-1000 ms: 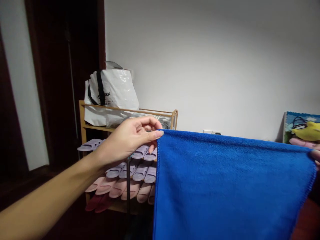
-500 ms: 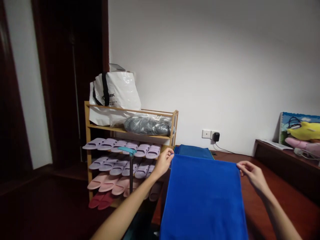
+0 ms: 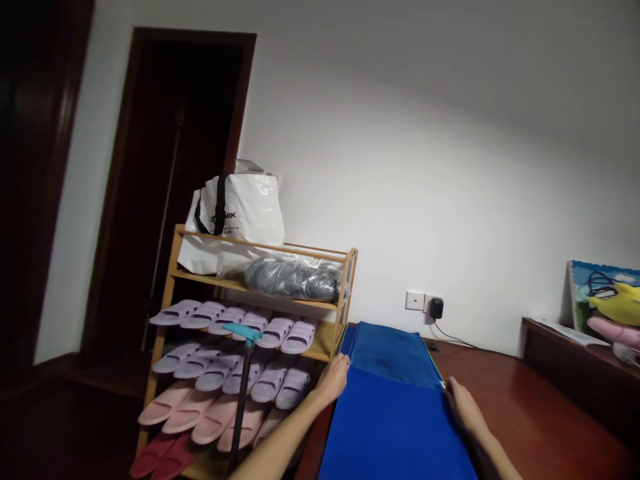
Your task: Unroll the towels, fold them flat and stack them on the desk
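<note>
A bright blue cloth (image 3: 395, 427) stretches towards me over the wooden tabletop, its near end cut off by the bottom of the view. At its far left corner, my left hand (image 3: 334, 379) is closed on the edge. My right hand (image 3: 461, 402) is closed at the far right corner, its fingertips partly hidden. Just beyond the cloth's far edge lies a flat, darker blue cloth (image 3: 393, 353) with a green border along its right side.
Left of the table, a wooden rack (image 3: 345, 287) holds rows of slippers (image 3: 299, 333), a white bag (image 3: 255, 207) and a plastic-wrapped bundle (image 3: 295, 277). A teal-topped pole (image 3: 243, 387) stands before it. Behind the reddish-brown table (image 3: 520, 400) is a plugged-in black adapter (image 3: 437, 308).
Both hands have lowered the bright blue cloth from a raised position, and more of the darker cloth behind shows. The camera view has tilted and shifted upward.
</note>
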